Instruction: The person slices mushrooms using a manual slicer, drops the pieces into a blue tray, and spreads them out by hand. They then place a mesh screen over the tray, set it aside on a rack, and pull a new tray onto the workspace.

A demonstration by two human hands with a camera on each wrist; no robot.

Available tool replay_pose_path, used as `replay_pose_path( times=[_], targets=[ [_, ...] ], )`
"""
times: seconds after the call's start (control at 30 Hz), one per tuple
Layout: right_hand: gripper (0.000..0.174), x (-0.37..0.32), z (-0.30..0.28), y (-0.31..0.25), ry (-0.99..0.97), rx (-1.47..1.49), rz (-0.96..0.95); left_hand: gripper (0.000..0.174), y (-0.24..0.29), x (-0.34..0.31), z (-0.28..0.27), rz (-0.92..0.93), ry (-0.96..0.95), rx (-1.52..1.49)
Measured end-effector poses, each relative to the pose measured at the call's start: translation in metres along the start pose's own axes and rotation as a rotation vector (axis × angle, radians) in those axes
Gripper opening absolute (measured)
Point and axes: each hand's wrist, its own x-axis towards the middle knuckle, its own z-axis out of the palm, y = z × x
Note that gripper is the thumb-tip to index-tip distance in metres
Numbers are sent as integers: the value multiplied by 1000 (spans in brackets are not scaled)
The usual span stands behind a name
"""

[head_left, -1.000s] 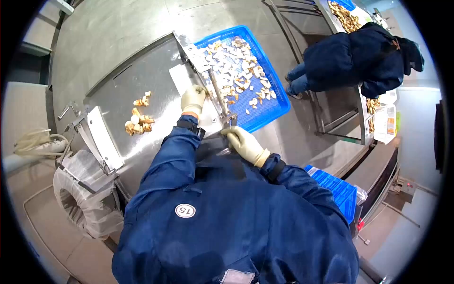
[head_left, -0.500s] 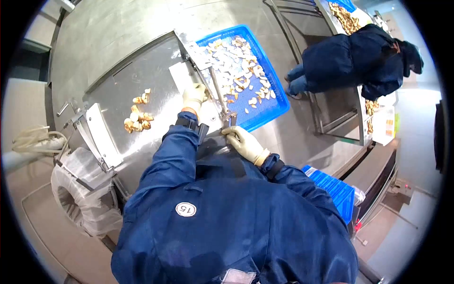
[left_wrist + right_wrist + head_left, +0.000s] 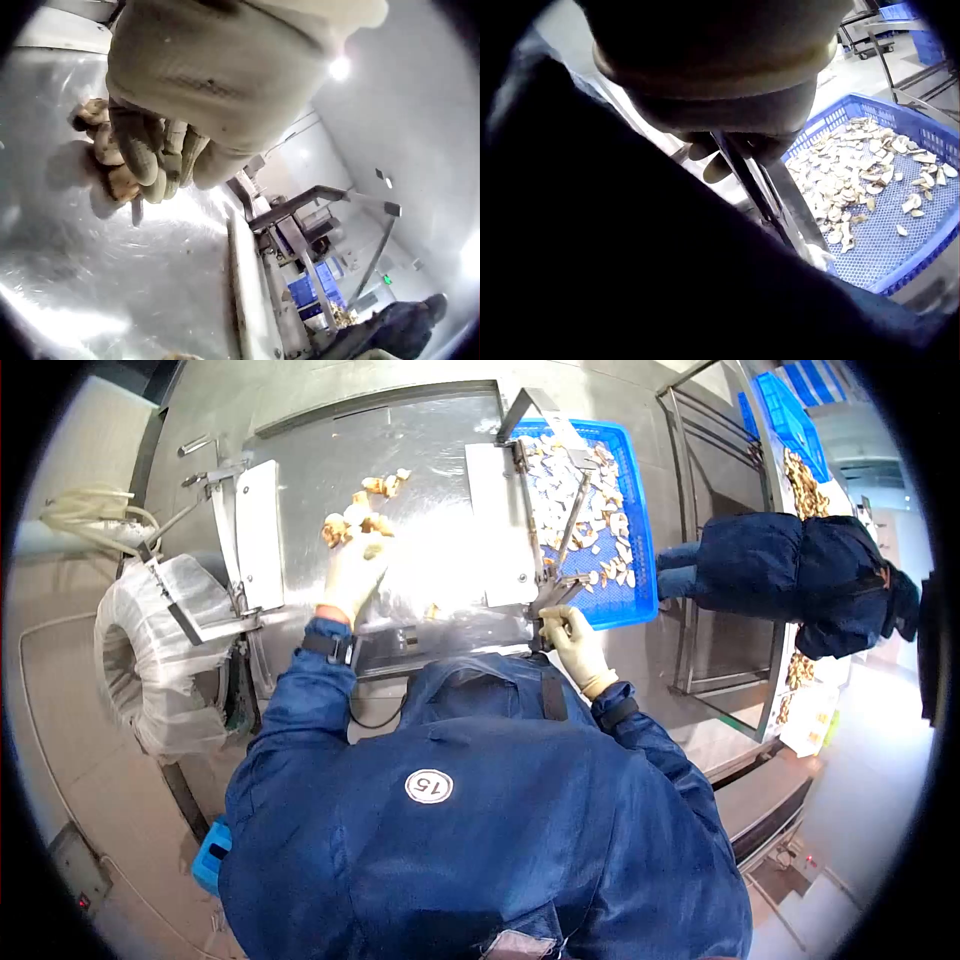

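Note:
My gloved left hand [image 3: 355, 575] reaches over the steel table to a small pile of brown-and-white mushrooms [image 3: 350, 522]. In the left wrist view its fingertips [image 3: 152, 187] hang loosely right beside the mushroom pieces [image 3: 109, 146], overlapping one of them. To the right, my gloved right hand [image 3: 577, 642] grips the metal handle [image 3: 754, 184] of a hinged cutter at the table's edge. The cutter's bar [image 3: 575, 520] stands beside a white cutting board [image 3: 503, 525]. A blue mesh crate [image 3: 645, 525] beyond it holds many mushroom slices [image 3: 847, 176].
A second white board [image 3: 262, 535] with a crank is fixed at the table's left end, above a plastic-wrapped ring-shaped object [image 3: 165, 650]. Another person [image 3: 770, 565] in dark blue stands at a farther table with mushrooms [image 3: 805, 485] on the right.
My left hand has moved left from the white cutting board to the mushroom pile. My right hand stays at the cutter's handle. The head view has turned, shifting the scene.

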Motion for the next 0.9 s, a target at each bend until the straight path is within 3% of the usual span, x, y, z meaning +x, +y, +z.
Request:
replay_pose_path(
  times=[0.07, 0.13, 0.2, 0.27, 0.37, 0.5, 0.53, 0.63, 0.77, 0.9],
  targets=[
    [20, -1, 4, -2, 2, 17, 19, 31, -33, -24, 19, -103, -101, -59],
    [20, 1, 3, 8, 16, 2, -24, 34, -34, -39, 44, -93, -166, 36],
    [19, 0, 4, -2, 26, 0, -5, 35, 5, -52, 64, 108, -156, 292],
    [17, -1, 2, 0, 24, -24, 7, 34, -8, -40, 93, 317, -165, 427],
    [18, 0, 2, 5, 25, 18, 2, 26, 0, -19, 90, 259, -358, 428],
    [17, -3, 3, -1, 82, -38, -84, 27, 24, 14, 97, 137, -207, 173],
    [17, -2, 2, 1, 66, 1, -38, 30, 40, 24, 101, 216, -134, 88],
    [16, -4, 3, -5, 77, -10, -67, 32, 88, 56, 128, 104, -55, -27],
    [18, -4, 2, -5, 90, 10, -70, 25, 96, 108, 181, 174, 72, 71],
    [18, -5, -3, -16, 71, -12, -123, 31, 97, 123, 199, 217, 40, 63]
  ],
)
